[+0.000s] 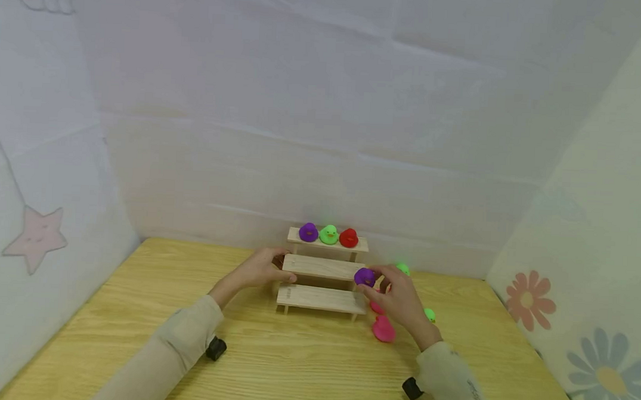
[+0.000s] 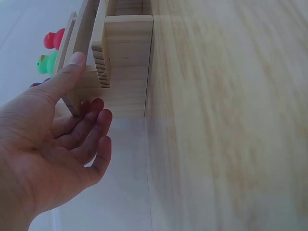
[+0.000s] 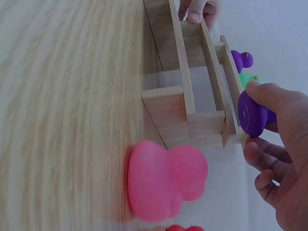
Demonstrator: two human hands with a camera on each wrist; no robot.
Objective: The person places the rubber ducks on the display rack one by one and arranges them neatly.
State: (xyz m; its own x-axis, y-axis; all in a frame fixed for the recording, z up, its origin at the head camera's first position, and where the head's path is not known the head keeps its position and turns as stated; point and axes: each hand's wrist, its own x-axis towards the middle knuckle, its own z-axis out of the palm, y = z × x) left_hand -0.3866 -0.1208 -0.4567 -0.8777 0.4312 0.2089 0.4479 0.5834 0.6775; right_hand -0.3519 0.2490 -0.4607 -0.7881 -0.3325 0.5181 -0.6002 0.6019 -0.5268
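Right hand pinches purple duck between thumb and fingertips, right of centre in the head view, by the right end of the middle shelf; whether duck and wood touch, cannot tell. Flat base appears turned down toward the table; probably held so to leave the underside free for standing. Left hand is clamped on the opposite end of that shelf, thumb on the board, fingers curled round its end; likely bracing the stand, which looks light enough to slide if nudged. Holder: three stepped tiers of pale wood, centre of the head view. Top shelf carries a row, left to right: second purple duck, green duck, red duck, side by side, presumably spaced to suit the board. Loose ducks sit right of the stand, some partly behind the right hand: pink duck at lower right of centre, another pink duck just above, two more green ones farther right. That side seems chosen for right-hand reach. Red shape, bottom edge of right wrist view: cut off, not identified.
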